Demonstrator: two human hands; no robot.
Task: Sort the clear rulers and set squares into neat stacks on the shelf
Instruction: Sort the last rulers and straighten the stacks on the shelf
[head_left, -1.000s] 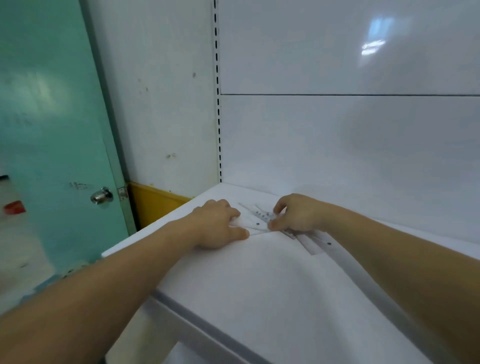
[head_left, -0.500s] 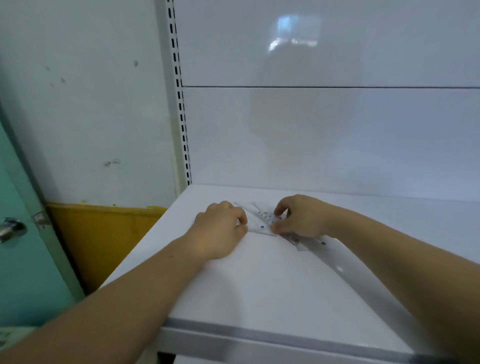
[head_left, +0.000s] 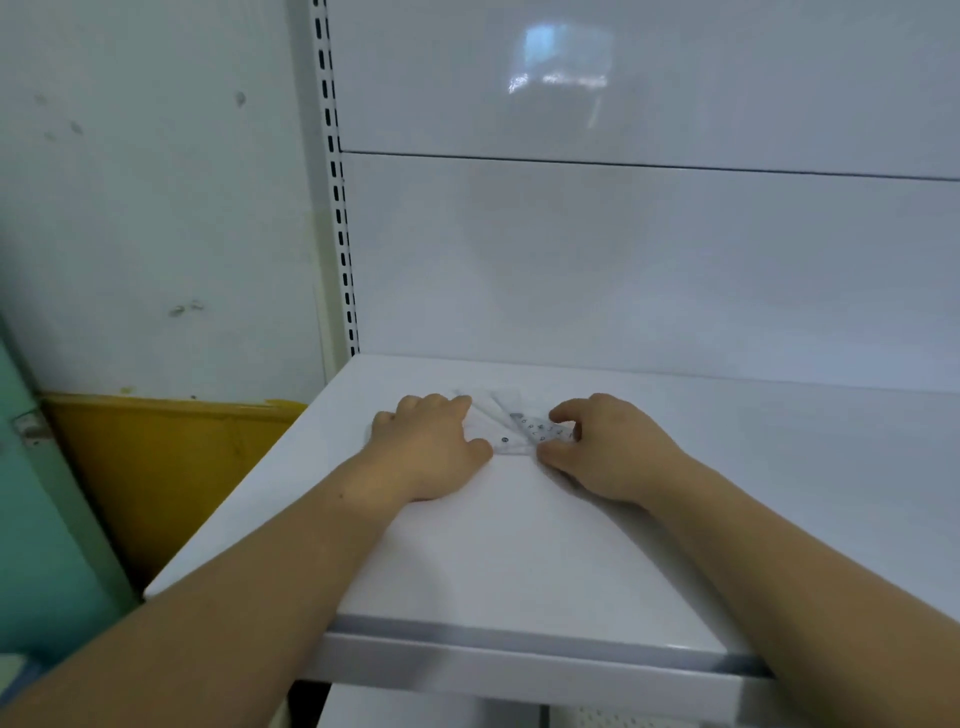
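A small pile of clear rulers and set squares (head_left: 519, 423) with printed numbers lies on the white shelf (head_left: 519, 545), near its back left corner. My left hand (head_left: 428, 449) sits at the pile's left side, with curled fingers over its far edge and the thumb at its near edge. My right hand (head_left: 608, 452) holds the pile's right side, pinching it between thumb and curled forefinger. Both hands cover most of the pile, so only the strip between them shows.
The shelf's glossy white back panel (head_left: 623, 270) rises just behind the pile. A slotted upright (head_left: 340, 208) runs up at the left corner. The left edge of the shelf drops off toward a yellow skirting (head_left: 166, 457) and a teal door (head_left: 31, 519).
The ruler ends that stuck out beside my right wrist no longer show. Both hands stay on the pile and sit a little closer together. The view has swung right, away from the door.
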